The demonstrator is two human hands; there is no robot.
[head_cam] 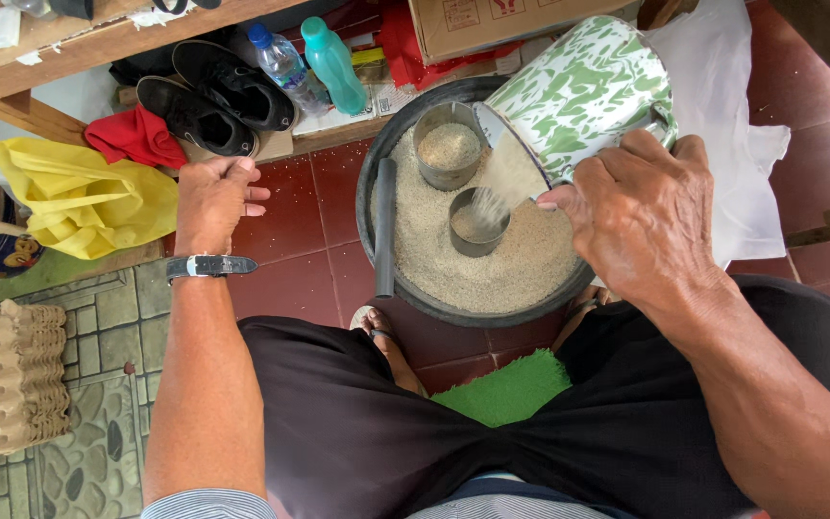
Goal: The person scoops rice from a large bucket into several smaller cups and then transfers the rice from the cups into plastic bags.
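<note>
My right hand [641, 216] grips a green-and-white enamel mug [583, 91] by its handle, tilted so pale rice pours from it into a small metal cup [477, 223]. That cup stands in the rice inside a dark round basin [369, 207]. A second metal cup [448, 146], full of rice, stands behind it. A dark tube [385, 226] lies along the basin's left side. My left hand [215, 199] rests on my knee, fingers curled loosely, holding nothing, with a watch [208, 266] on its wrist.
Black shoes [213, 101], a red cloth [136, 137], a yellow bag [84, 197], two plastic bottles [309, 65] and a cardboard box [492, 24] lie beyond the basin. Stacked egg trays [7, 380] sit at the left. A white bag [732, 154] lies right of the basin, a green mat [511, 389] under me.
</note>
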